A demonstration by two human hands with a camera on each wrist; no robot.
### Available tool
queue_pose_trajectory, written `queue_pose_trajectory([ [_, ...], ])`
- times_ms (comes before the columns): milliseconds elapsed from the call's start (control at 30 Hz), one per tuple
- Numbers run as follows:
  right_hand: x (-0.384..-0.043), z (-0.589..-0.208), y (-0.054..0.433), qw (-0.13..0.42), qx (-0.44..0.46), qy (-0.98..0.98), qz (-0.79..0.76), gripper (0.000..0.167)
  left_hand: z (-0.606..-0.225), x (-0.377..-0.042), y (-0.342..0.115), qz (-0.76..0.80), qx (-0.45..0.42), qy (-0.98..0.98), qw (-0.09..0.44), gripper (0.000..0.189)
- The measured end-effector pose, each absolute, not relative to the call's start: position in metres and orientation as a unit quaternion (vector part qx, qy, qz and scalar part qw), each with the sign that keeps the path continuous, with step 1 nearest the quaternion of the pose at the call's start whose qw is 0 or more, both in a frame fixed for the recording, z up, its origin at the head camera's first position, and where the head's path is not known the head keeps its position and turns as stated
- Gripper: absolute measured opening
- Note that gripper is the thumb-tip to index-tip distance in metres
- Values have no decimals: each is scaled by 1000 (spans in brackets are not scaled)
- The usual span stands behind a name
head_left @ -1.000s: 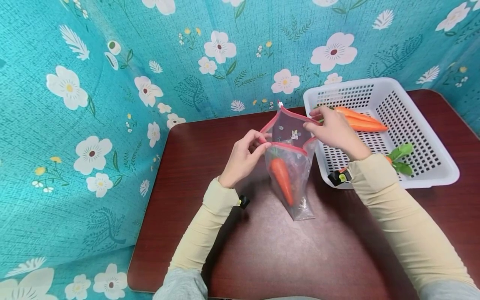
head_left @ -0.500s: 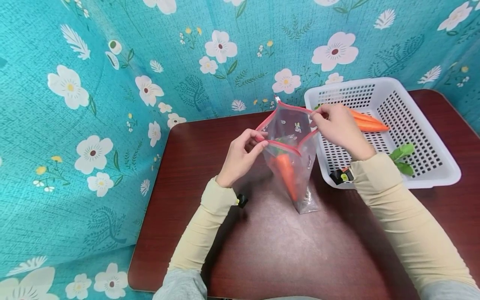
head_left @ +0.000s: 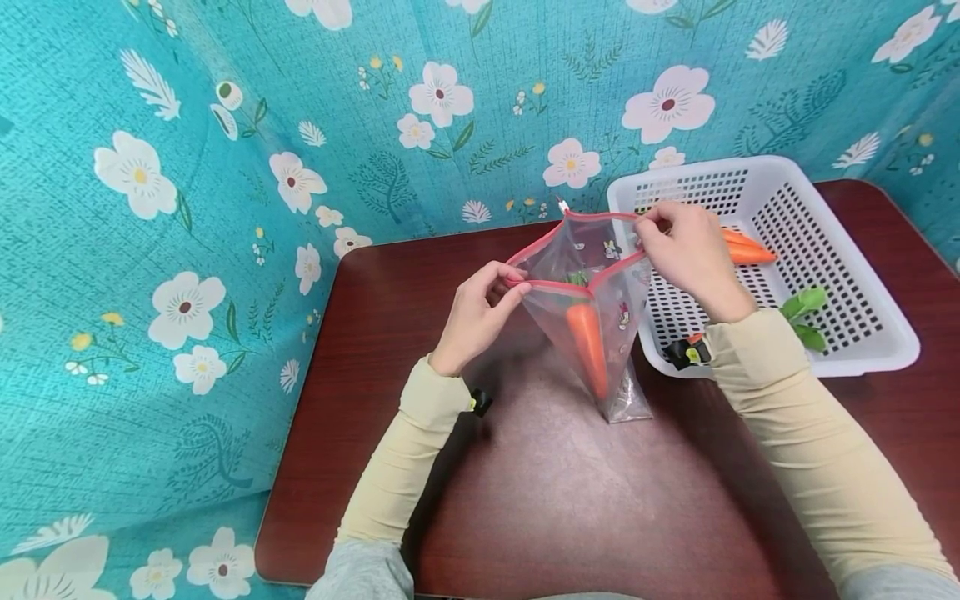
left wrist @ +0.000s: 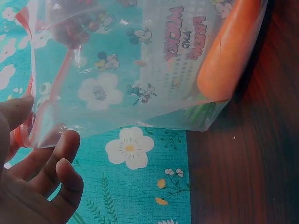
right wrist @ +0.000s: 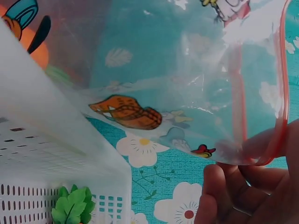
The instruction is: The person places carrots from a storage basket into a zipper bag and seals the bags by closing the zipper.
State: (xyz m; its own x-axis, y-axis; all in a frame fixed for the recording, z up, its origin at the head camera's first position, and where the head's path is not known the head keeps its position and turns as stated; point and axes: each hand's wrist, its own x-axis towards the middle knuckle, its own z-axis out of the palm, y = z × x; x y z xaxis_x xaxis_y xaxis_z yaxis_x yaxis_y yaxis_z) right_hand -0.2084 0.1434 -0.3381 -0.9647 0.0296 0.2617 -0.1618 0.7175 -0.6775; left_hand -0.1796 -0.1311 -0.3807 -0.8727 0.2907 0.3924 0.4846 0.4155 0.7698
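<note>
A clear zip bag [head_left: 551, 317] with a red zipper edge and cartoon prints hangs between both hands, its mouth spread wide. Inside it lies a carrot [head_left: 588, 346], tip down, its green top toward the opening. My left hand [head_left: 483, 312] pinches the red edge at the left corner of the mouth; the left wrist view shows thumb and fingers on that edge [left wrist: 23, 133]. The opposite corner is pinched by my right hand [head_left: 693, 254], beside the basket. A white slider [head_left: 563, 206] sits at the far point of the zipper. The bag's bottom end reaches the tabletop.
A white plastic basket [head_left: 862, 358] with slotted walls stands at the right, partly under my right forearm. It holds carrots [head_left: 750, 247] and green leaves [head_left: 804, 317]. The dark red table [head_left: 360, 333] ends at a teal floral cloth [head_left: 450, 158] behind and on the left.
My right hand has drawn its corner to the right and the left hand has edged left, pulling the mouth wider. The bag and carrot have shifted right.
</note>
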Motion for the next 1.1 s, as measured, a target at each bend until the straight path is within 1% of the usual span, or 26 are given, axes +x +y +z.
queue_pose_trajectory([
  [233,-209,-343,147,91,37,-927,361,32,-385,-181,-131,-473,-228,-847,90,15],
  [533,-209,-352,152,41,80,-938,335,34,-387,-181,-134,-452,-218,-860,93,17],
  [700,-210,-356,152,15,93,-943,319,31,-385,-181,-136,-445,-216,-862,108,17],
  [1000,-212,-357,150,-44,101,-949,295,32,-377,-181,-138,-437,-234,-855,152,15],
  [1100,-214,-358,151,-57,105,-951,284,32,-375,-181,-137,-426,-241,-859,147,15],
])
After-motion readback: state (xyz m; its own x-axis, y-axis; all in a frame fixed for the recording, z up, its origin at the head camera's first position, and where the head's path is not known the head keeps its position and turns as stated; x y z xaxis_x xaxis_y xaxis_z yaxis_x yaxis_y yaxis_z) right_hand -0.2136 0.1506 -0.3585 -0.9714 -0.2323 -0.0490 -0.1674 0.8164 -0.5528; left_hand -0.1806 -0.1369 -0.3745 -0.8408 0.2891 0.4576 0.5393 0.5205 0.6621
